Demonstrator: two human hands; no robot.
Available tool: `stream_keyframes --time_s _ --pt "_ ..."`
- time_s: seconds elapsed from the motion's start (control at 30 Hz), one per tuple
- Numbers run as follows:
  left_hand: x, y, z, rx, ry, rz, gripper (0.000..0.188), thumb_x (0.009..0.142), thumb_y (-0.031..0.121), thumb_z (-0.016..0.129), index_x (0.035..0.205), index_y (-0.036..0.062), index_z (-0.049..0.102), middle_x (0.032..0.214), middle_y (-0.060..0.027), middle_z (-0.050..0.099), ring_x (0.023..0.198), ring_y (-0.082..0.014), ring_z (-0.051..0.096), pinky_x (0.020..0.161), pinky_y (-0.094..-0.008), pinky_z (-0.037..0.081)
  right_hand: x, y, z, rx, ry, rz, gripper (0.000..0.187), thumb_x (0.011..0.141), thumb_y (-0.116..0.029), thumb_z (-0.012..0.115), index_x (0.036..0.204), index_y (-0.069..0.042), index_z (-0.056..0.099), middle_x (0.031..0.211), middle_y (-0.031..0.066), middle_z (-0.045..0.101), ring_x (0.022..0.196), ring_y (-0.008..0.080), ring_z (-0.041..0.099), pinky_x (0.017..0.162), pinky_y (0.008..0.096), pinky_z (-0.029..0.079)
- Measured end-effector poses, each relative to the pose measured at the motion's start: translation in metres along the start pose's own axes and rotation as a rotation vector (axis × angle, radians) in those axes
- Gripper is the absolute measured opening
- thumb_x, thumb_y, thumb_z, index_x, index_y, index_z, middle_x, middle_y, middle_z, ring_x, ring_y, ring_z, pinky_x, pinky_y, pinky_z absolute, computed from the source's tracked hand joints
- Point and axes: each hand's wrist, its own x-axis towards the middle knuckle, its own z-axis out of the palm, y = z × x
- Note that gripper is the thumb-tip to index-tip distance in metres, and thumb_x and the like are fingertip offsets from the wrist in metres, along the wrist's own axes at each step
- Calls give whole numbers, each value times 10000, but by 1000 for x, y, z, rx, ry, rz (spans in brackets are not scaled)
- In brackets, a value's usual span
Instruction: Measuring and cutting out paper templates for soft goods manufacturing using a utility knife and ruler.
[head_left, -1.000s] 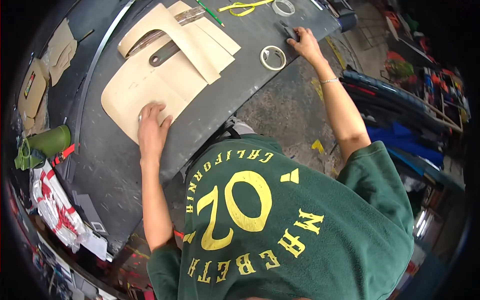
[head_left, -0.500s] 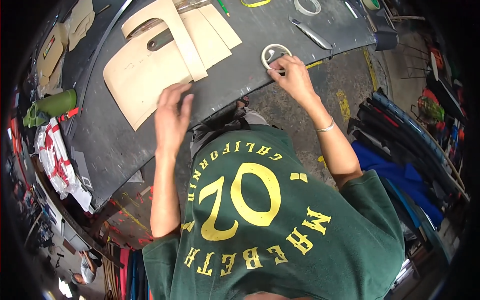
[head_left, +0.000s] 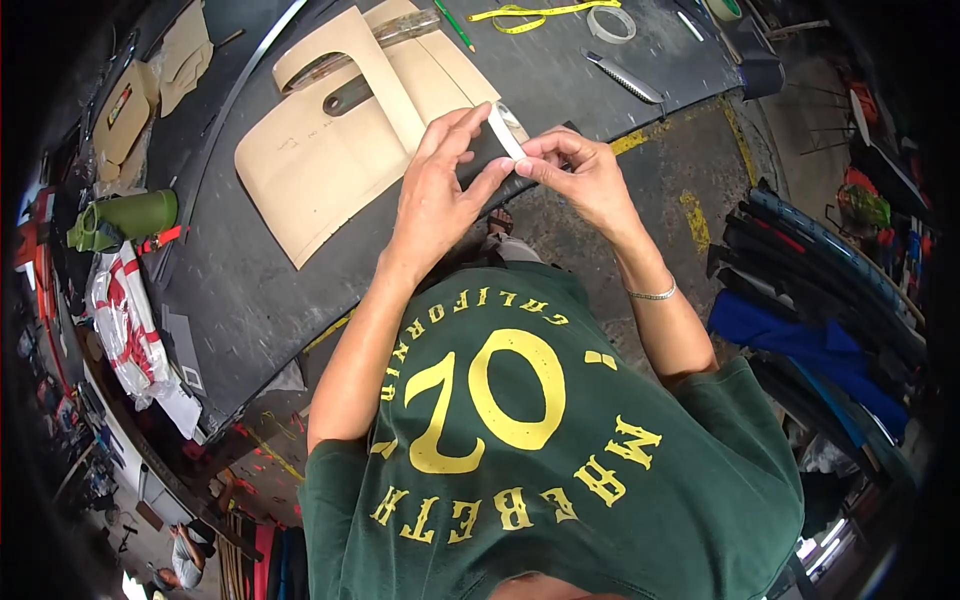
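Note:
Both my hands meet over the table's front edge at a narrow roll of white tape (head_left: 506,133), which is turned edge-on. My left hand (head_left: 437,190) spans it, fingertips at its far end and thumb at its near end. With thumb and forefinger pinched together, my right hand (head_left: 580,178) grips the roll's near right side. Whether a loose tape end sits in that pinch cannot be made out. Just left of my hands lie tan card pattern pieces (head_left: 310,190), one with a curved handle-like cutout. A dark strip with a hole (head_left: 350,97) rests on them.
Along the far side of the dark table (head_left: 225,325) are a green pencil (head_left: 455,27), a yellow tape measure (head_left: 520,18), another tape roll (head_left: 611,24) and a box cutter (head_left: 622,77). A green bottle (head_left: 125,220) stands at left. Rolled materials (head_left: 810,260) lie at right.
My right hand has lifted the tape roll off the table and brought it left. My left hand has moved from beside the card pieces up to the roll and taken hold of it.

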Motion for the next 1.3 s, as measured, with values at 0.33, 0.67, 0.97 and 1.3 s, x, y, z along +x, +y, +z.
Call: stream_keyframes --time_s 0.33,0.67,0.97,1.3 --pt "-10 5 -23 109 23 9 500 864 189 820 1336 101 681 1267 -111 669 1080 -258 678 883 -338 561 -8 -8 20 -92 -11 -152 158 853 -61 826 994 -15 771 951 8 685 813 73 543 753 239 471" --pt "-26 -2 -16 134 106 112 371 849 74 819 1207 85 723 1239 -97 690 1082 -234 700 865 -346 583 -12 -1 31 -130 -12 -290 151 866 -79 821 993 -22 762 971 19 682 917 95 609 787 263 499" --pt "-19 12 -25 -525 20 -225 690 827 -23 826 1432 16 497 1477 -116 504 1065 -155 635 874 -300 610 -8 14 43 390 -155 -84 159 933 -130 775 1057 -33 749 1035 0 668 934 71 593 799 242 473" --pt "-12 4 -49 -383 46 -88 676 860 -117 651 1488 36 450 1482 -105 532 1016 -121 605 825 -249 574 -1 8 49 471 -175 -21 144 955 -128 742 1049 -22 722 1036 11 648 960 93 587 899 276 471"
